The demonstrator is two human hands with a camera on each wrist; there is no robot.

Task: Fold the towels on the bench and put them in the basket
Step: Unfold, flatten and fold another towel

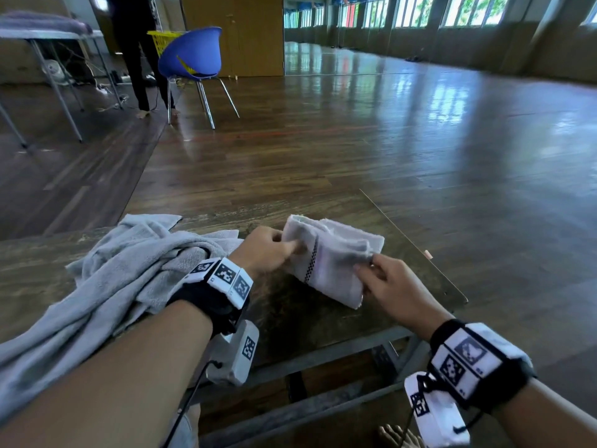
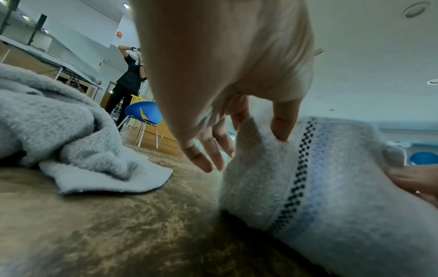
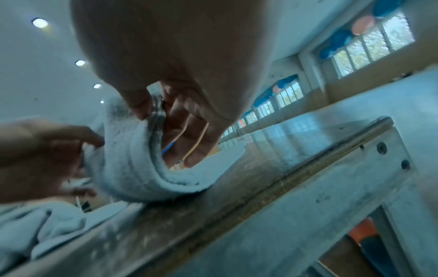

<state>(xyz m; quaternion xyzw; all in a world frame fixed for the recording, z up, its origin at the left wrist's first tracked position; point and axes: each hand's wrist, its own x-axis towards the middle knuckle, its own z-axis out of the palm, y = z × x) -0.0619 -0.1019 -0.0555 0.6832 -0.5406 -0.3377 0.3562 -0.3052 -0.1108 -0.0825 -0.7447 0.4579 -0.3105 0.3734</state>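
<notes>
A small white towel (image 1: 332, 257) with a black checkered stripe lies partly folded on the wooden bench (image 1: 290, 318). My left hand (image 1: 274, 250) pinches its left edge between thumb and fingers; the left wrist view shows the thumb (image 2: 282, 127) pressed into the towel (image 2: 331, 187). My right hand (image 1: 378, 276) pinches the near right edge, and in the right wrist view the towel (image 3: 132, 168) curls up off the bench under thumb and fingers. A crumpled grey towel (image 1: 122, 273) lies to the left, partly under my left forearm. A yellow basket (image 1: 163, 40) stands far off behind a blue chair (image 1: 193, 56).
The bench's right end (image 1: 420, 253) is close beside the white towel. A person (image 1: 135, 43) in dark clothes stands by the chair, next to a folding table (image 1: 48, 37). Wooden floor (image 1: 420, 140) stretches beyond the bench. A bare foot (image 1: 399, 436) shows under the bench edge.
</notes>
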